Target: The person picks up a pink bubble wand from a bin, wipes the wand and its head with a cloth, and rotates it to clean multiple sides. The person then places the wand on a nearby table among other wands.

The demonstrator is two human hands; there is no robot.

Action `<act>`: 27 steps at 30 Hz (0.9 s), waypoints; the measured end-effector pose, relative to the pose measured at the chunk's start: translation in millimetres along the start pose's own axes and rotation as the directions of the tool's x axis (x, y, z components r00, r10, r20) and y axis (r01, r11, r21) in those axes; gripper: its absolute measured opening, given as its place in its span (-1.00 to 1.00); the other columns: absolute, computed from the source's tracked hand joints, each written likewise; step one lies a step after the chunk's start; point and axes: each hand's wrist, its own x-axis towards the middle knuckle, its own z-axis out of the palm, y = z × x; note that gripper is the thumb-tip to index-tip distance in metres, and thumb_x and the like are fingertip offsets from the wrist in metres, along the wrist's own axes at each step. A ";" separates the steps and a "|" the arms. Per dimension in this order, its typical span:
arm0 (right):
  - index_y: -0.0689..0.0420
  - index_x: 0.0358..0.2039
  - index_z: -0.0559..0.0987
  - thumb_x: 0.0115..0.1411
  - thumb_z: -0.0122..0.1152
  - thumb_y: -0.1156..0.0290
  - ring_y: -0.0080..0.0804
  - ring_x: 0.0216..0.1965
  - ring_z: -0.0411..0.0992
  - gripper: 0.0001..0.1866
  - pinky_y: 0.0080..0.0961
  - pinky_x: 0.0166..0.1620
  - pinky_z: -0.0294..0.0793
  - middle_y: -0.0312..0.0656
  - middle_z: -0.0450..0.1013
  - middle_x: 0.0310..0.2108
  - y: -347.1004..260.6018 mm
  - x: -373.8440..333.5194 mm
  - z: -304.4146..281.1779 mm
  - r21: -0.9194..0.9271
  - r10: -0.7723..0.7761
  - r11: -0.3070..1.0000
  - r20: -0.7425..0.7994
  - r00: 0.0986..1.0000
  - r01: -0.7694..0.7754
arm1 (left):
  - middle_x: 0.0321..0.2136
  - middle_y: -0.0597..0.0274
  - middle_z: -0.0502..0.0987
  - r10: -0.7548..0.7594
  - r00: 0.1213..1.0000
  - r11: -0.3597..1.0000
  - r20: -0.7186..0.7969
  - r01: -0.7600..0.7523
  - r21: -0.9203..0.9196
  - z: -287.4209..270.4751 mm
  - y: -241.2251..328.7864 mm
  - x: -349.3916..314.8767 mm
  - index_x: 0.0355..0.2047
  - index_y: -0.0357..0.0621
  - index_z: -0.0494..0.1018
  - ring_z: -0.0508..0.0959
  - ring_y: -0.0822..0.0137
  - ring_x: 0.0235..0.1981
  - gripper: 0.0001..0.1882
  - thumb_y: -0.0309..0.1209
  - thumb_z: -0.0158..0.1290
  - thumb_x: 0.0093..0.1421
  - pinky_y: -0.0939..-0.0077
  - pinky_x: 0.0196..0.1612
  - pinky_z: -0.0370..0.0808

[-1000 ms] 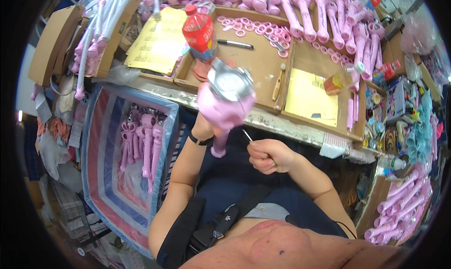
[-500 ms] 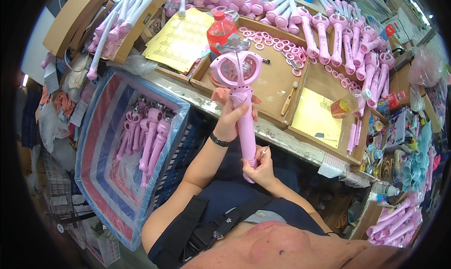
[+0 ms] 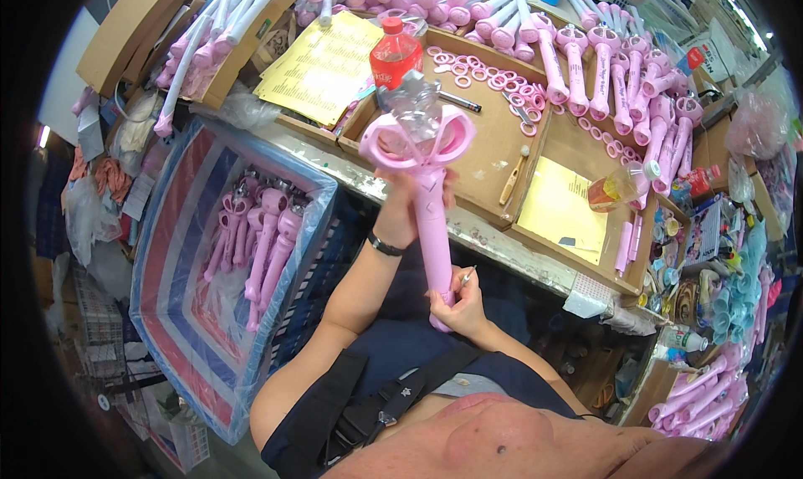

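Note:
A pink toy wand (image 3: 432, 228) stands steeply tilted in front of my body, its head at the far end. My left hand (image 3: 403, 213) is wrapped round the upper handle, below the head. Two pink ring-shaped wings spread apart at the head, with a clear piece (image 3: 414, 102) and a silvery crown-like top between them. Some blur hides the detail there. At the handle's lower end, my right hand (image 3: 460, 305) pinches the wand and also holds a thin pointed tool, only its tip showing.
Left, a striped lined crate (image 3: 180, 312) holds several pink wands. Ahead lie cardboard trays (image 3: 481, 165) with pink rings, a black marker (image 3: 460, 99), a wooden-handled brush (image 3: 512, 182) and yellow sheets (image 3: 565, 207). A red-labelled bottle (image 3: 395, 54) stands behind the wand head. More wands (image 3: 602, 73) line the back.
The wand's head has opened: its two pink wings have swung apart, and the clear piece shows between them. My left hand has moved slightly left; my right hand keeps its grip low on the handle.

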 end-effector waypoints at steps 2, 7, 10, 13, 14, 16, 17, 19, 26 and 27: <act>0.12 -0.41 0.09 -0.04 0.22 0.61 -0.47 -0.39 0.40 -0.57 -0.55 -0.31 0.45 -0.05 0.33 -0.33 -2.7 -3.9 -2.1 -0.127 -0.056 0.990 0.096 0.994 0.068 | -0.05 0.07 0.39 0.075 0.991 0.997 -0.113 -0.072 0.026 -4.4 1.3 4.3 0.10 -0.28 0.18 0.48 0.32 -0.22 0.06 0.43 -0.11 -0.12 0.32 -0.14 0.48; 0.14 -0.43 0.15 -0.08 0.31 0.48 -0.39 -0.42 0.39 -0.57 -0.51 -0.37 0.39 0.05 0.40 -0.28 -2.1 -8.0 -3.1 -0.017 -0.004 1.000 0.031 1.000 0.005 | 0.06 0.01 0.32 -0.006 0.996 1.000 -0.092 0.003 -0.031 -2.7 -4.7 1.8 0.17 -0.23 0.11 0.46 0.31 -0.13 0.06 0.38 -0.02 -0.12 0.30 -0.09 0.48; 0.14 -0.43 0.15 -0.08 0.31 0.48 -0.38 -0.42 0.38 -0.57 -0.50 -0.37 0.40 0.05 0.40 -0.29 1.0 -7.3 -4.7 -0.095 -0.033 0.995 0.000 0.999 0.033 | 0.03 0.02 0.33 -0.095 0.995 0.988 -0.035 0.099 0.117 4.9 -10.4 -13.8 0.15 -0.19 0.11 0.46 0.33 -0.17 -0.04 0.20 0.16 -0.09 0.38 -0.13 0.49; 0.14 -0.44 0.15 -0.08 0.31 0.47 -0.35 -0.44 0.39 -0.56 -0.49 -0.38 0.40 0.06 0.40 -0.29 3.4 -7.6 -6.5 -0.110 -0.039 0.993 0.002 0.999 0.039 | -0.11 0.06 0.39 -0.108 0.992 0.987 -0.059 0.114 0.116 6.5 -14.1 -22.5 0.08 -0.23 0.16 0.47 0.35 -0.30 -0.23 -0.02 0.18 0.00 0.41 -0.22 0.48; 0.14 -0.44 0.14 -0.08 0.32 0.47 -0.35 -0.44 0.39 -0.56 -0.49 -0.37 0.40 0.06 0.40 -0.29 4.0 -8.7 -6.5 -0.105 -0.018 0.994 0.008 1.000 0.019 | -0.12 0.06 0.40 -0.101 0.992 0.993 -0.080 0.105 0.056 4.3 -13.9 -21.1 0.07 -0.24 0.18 0.46 0.35 -0.30 -0.24 -0.03 0.18 -0.01 0.43 -0.23 0.47; 0.13 -0.44 0.14 -0.09 0.32 0.48 -0.36 -0.43 0.39 -0.56 -0.50 -0.37 0.40 0.06 0.40 -0.29 5.0 -10.5 -6.6 -0.098 0.013 0.995 0.025 1.000 -0.011 | -0.15 0.09 0.41 -0.067 0.989 0.997 -0.135 0.061 -0.045 -1.9 -11.2 -15.1 0.04 -0.29 0.23 0.46 0.37 -0.31 -0.28 -0.07 0.16 -0.01 0.49 -0.24 0.45; 0.13 -0.44 0.14 -0.09 0.32 0.48 -0.35 -0.44 0.39 -0.55 -0.50 -0.37 0.40 0.06 0.40 -0.29 5.4 -11.6 -6.3 -0.058 0.012 0.998 0.024 1.000 -0.011 | -0.18 0.12 0.42 0.011 0.995 1.000 -0.099 -0.013 -0.019 -4.3 -10.1 -10.2 0.06 -0.29 0.23 0.45 0.37 -0.29 -0.29 -0.07 0.11 0.02 0.46 -0.20 0.45; 0.13 -0.44 0.14 -0.10 0.33 0.49 -0.35 -0.44 0.39 -0.55 -0.50 -0.37 0.41 0.05 0.40 -0.30 5.5 -12.9 -6.1 0.021 0.007 1.000 0.024 1.000 -0.008 | 0.00 0.03 0.38 0.069 0.997 0.997 0.019 -0.070 0.041 -7.8 -3.9 -4.9 0.11 -0.26 0.20 0.50 0.30 -0.18 -0.20 0.04 0.14 0.02 0.33 -0.02 0.45; 0.13 -0.45 0.13 -0.11 0.33 0.49 -0.33 -0.44 0.41 -0.54 -0.51 -0.38 0.41 0.10 0.42 -0.28 0.4 -13.9 -5.7 -0.044 -0.003 0.999 0.059 0.998 0.006 | -0.19 0.06 0.46 0.142 0.980 0.990 -0.143 -0.140 0.022 0.0 7.2 6.7 0.06 -0.23 0.25 0.51 0.21 -0.18 0.08 0.52 -0.27 -0.14 0.19 -0.03 0.45; 0.13 -0.45 0.14 -0.11 0.33 0.48 -0.33 -0.45 0.41 -0.54 -0.50 -0.39 0.41 0.10 0.42 -0.28 0.0 -13.8 -5.3 -0.060 0.026 0.998 0.057 0.998 -0.022 | -0.18 0.04 0.46 0.119 0.980 0.992 -0.162 -0.111 0.057 -0.2 5.9 7.1 0.07 -0.23 0.24 0.51 0.18 -0.17 0.08 0.52 -0.29 -0.13 0.16 -0.01 0.44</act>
